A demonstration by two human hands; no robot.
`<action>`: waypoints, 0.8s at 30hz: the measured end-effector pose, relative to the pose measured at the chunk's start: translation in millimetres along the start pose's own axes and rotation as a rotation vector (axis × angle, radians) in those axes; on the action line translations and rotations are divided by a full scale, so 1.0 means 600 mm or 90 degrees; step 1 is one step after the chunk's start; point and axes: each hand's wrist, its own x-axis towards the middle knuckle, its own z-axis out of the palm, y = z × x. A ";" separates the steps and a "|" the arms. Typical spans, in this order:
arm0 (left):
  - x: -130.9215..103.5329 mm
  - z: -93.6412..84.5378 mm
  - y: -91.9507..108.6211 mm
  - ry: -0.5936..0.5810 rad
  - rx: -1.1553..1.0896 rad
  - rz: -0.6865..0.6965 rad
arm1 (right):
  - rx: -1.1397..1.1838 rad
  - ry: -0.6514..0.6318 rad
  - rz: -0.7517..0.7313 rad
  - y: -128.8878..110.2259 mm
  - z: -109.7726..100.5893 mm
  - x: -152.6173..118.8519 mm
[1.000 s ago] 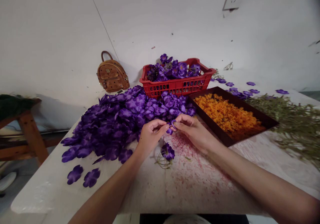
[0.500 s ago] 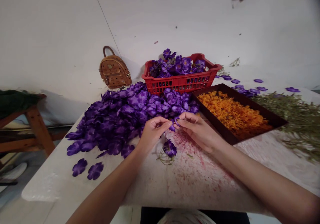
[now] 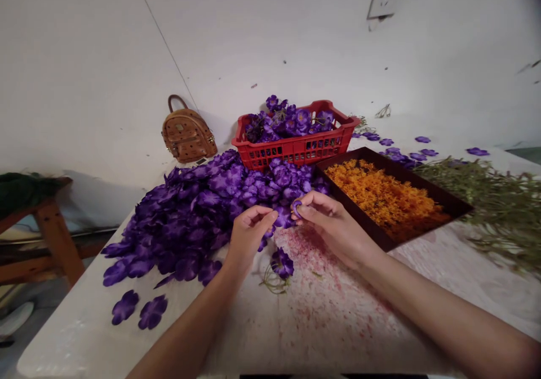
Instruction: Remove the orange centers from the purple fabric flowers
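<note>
My right hand [image 3: 327, 221] pinches a small purple petal piece [image 3: 296, 209] between thumb and fingers, left of the dark tray. To its left, my left hand [image 3: 249, 235] is closed, thumb against forefinger; whatever it grips is too small to make out. The two hands are apart, with purple petals [image 3: 284, 217] showing between them. Just below lies a purple flower [image 3: 282, 263] with thin green stems on the table. A large heap of purple petals [image 3: 181, 215] spreads beside and beyond my left hand.
Behind the heap stands a red basket [image 3: 291, 149] of purple flowers. A dark tray [image 3: 459, 203] holds orange flower centres [image 3: 384, 196]. Green stems [image 3: 502, 204] lie at the right, a brown backpack [image 3: 189, 137] by the wall. Two loose petals [image 3: 153, 312] lie front left.
My hands have parted, the left moving away from the right, which still holds a purple piece. The view has shifted, so the basket and tray appear lower and further left.
</note>
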 end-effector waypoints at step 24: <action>-0.008 0.007 0.001 -0.075 -0.116 -0.087 | 0.081 -0.038 0.069 0.026 0.011 -0.001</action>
